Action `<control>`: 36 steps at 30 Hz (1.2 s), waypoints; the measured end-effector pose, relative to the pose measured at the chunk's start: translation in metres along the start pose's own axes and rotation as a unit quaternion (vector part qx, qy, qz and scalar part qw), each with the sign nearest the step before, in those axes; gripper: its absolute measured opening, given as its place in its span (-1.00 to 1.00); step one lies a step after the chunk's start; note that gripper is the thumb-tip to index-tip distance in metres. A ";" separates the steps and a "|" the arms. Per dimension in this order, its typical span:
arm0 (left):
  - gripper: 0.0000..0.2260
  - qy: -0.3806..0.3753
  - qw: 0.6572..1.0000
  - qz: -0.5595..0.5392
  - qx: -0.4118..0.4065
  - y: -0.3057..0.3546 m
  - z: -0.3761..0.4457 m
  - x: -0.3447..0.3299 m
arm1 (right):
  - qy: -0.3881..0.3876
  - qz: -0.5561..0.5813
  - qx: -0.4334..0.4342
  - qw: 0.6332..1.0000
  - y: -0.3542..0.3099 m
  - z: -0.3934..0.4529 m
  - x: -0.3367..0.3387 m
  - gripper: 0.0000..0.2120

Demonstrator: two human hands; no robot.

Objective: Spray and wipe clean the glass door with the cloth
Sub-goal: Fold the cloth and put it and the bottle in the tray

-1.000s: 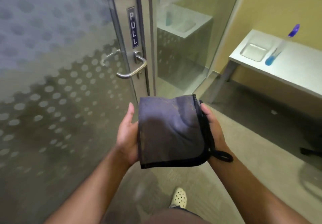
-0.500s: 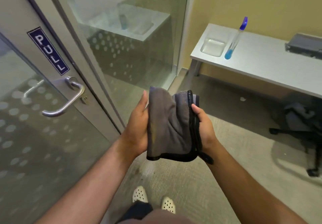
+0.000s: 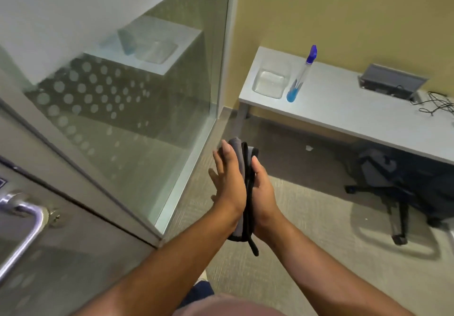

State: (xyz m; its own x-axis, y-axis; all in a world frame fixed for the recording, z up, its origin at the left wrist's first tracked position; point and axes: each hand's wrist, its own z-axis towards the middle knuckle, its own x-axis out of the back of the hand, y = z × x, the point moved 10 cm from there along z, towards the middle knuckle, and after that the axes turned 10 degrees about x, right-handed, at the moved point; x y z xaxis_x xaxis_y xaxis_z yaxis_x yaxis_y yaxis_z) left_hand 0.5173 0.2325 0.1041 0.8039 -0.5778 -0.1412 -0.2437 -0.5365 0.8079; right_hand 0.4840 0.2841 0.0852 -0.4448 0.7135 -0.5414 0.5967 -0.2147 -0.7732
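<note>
A grey cloth (image 3: pixel 239 151) with black edging is folded and pressed flat between my two palms in the middle of the view. My left hand (image 3: pixel 228 180) lies against its left face, my right hand (image 3: pixel 261 188) against its right face. A black loop hangs below the cloth. The glass door (image 3: pixel 61 254) with frosted dots and a steel lever handle (image 3: pixel 22 222) is at the lower left. A fixed glass panel (image 3: pixel 137 89) stands beside it. A spray bottle (image 3: pixel 301 77) with blue liquid and a blue nozzle stands on the white desk (image 3: pixel 356 109), far right of my hands.
A clear plastic tray (image 3: pixel 269 82) sits next to the bottle. A grey cable box (image 3: pixel 390 80) and black cables lie at the desk's right end. A dark office chair (image 3: pixel 405 185) is tucked under the desk. Carpet covers the floor.
The cloth went from spread open to folded shut between my palms. My view swung right, away from the door handle toward the desk and bottle.
</note>
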 end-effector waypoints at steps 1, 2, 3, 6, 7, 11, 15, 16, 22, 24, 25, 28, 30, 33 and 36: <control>-0.15 0.005 0.999 0.035 -0.016 0.008 0.011 -0.004 | -0.001 0.014 0.015 1.000 -0.007 0.013 -0.004 -0.51; -0.21 0.009 0.999 0.050 -0.015 0.012 0.018 -0.006 | -0.004 0.023 0.022 0.999 -0.011 0.021 -0.008 -0.50; -0.26 0.014 0.998 0.058 -0.005 0.014 0.022 -0.007 | -0.010 0.027 0.021 0.999 -0.014 0.025 -0.010 -0.50; -0.33 0.023 0.995 0.097 0.008 0.026 0.039 -0.016 | 0.009 0.011 0.010 1.000 -0.017 0.046 -0.008 -0.55; -0.35 0.022 0.996 0.088 0.005 0.030 0.046 -0.017 | 0.024 0.004 0.009 1.000 -0.020 0.054 -0.004 -0.55; -0.56 0.016 0.998 0.057 -0.034 0.058 0.074 -0.016 | 0.051 0.050 0.001 0.997 -0.034 0.083 0.008 -0.30; -0.43 0.012 0.994 0.105 -0.010 0.066 0.111 -0.015 | 0.048 0.070 -0.017 0.996 -0.046 0.114 0.021 -0.16; -0.34 -0.003 0.995 0.102 0.022 0.061 0.123 -0.018 | 0.047 0.066 -0.024 0.996 -0.049 0.124 0.024 -0.16; -0.60 -0.049 0.993 0.086 0.071 0.066 0.189 -0.048 | 0.020 -0.140 -0.020 0.990 -0.098 0.189 0.045 -0.51; -0.52 -0.048 0.993 0.093 0.049 0.076 0.208 -0.066 | 0.011 -0.210 0.013 0.978 -0.125 0.217 0.056 -0.71; -0.44 -0.051 0.993 0.101 0.039 0.081 0.216 -0.077 | 0.008 -0.224 0.026 0.974 -0.139 0.230 0.062 -0.78; -0.36 -0.091 0.988 0.124 0.027 0.089 0.239 -0.114 | 0.009 -0.234 0.038 0.971 -0.172 0.267 0.083 -0.81; -0.42 -0.145 0.979 0.138 0.043 0.088 0.251 -0.140 | 0.017 -0.211 0.034 0.977 -0.190 0.289 0.099 -0.77; -0.54 -0.197 0.966 0.156 0.066 0.084 0.273 -0.167 | 0.038 -0.141 0.033 0.989 -0.217 0.319 0.124 -0.68; -0.62 -0.202 0.965 0.155 0.066 0.093 0.295 -0.179 | 0.032 -0.151 0.032 0.988 -0.245 0.341 0.149 -0.71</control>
State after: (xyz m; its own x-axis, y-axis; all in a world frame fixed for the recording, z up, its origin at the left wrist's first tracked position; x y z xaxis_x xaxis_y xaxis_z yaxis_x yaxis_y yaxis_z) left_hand 0.1907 0.1046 0.0353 0.4114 -0.9011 -0.1373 -0.5263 -0.3578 0.7713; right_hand 0.0439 0.2159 0.0809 -0.5515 0.7916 -0.2632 0.3988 -0.0269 -0.9166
